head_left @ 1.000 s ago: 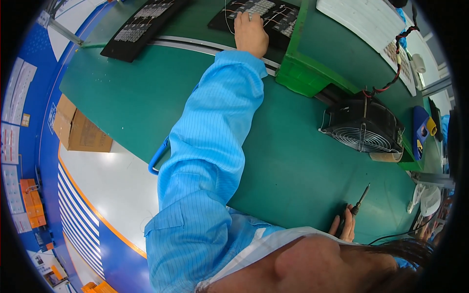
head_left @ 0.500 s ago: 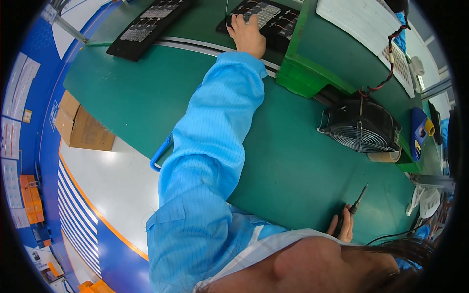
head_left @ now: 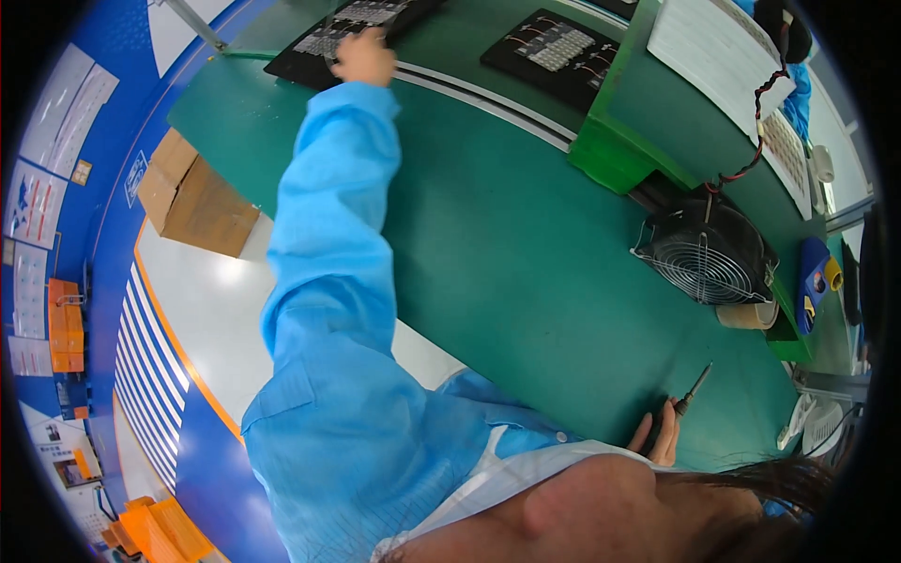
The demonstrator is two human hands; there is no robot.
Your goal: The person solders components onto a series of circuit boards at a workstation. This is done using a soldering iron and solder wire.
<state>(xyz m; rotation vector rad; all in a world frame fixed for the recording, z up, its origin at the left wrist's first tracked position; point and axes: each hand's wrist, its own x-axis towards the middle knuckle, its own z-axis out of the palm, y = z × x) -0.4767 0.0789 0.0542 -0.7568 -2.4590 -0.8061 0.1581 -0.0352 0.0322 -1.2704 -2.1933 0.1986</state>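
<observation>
My left hand (head_left: 366, 58), smeared by motion, is over the near edge of a black tray (head_left: 305, 64) at the far left. Rows of small grey parts sit on that tray; whether my fingers touch it I cannot tell. A second black tray (head_left: 556, 58) of pale parts with thin reddish wires lies to the right of this hand, apart from it. Low at the right, my right hand (head_left: 664, 436) is closed around the dark handle of a soldering iron (head_left: 695, 389), its thin metal tip pointing up and away from me.
A metal rail (head_left: 479, 105) crosses the green bench (head_left: 507, 253) before the trays. On the right stand a green bin (head_left: 610, 150), a black fan (head_left: 704, 253) with a wire guard, a tape roll (head_left: 746, 314) and a blue bottle (head_left: 813, 281). A cardboard box (head_left: 202, 202) is beyond the bench's left edge.
My left hand has left the right-hand tray and swung left to the other tray. The view has shifted a little. My right hand still holds the soldering iron in about the same place.
</observation>
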